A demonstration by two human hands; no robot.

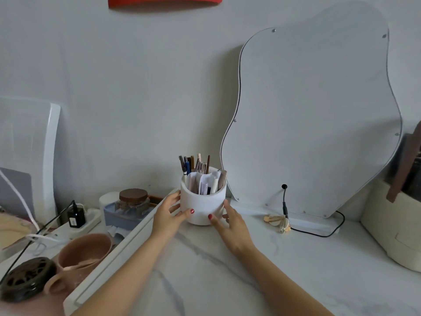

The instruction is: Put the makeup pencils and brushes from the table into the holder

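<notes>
Right now: white round holder (203, 207) standing upright on the marble-look desk (284, 270), near the back wall, just left of the wavy-edged mirror (319, 122). Packed with pencils and brushes (196, 166) poking up out of the divided compartments, mostly along the back-left side, plus a few shorter white and beige ones on the right.

Both hands cupped around it, 1 per side. Left hand (169, 213) pressed to the left wall, fingers spread, red-painted thumbnail on the front. Right hand (230, 221) on the right wall, thumb with red nail touching the lower front, other fingers wrapped round the side. Holding the holder between them, not lifted as far as can be seen.

Further out: small pale clip-like thing (279, 221) lying by the mirror's black cable (319, 233). Left of the desk edge, a glass jar with brown lid (133, 199), a terracotta cup (85, 250) and a dark round perforated lid (27, 278).
</notes>
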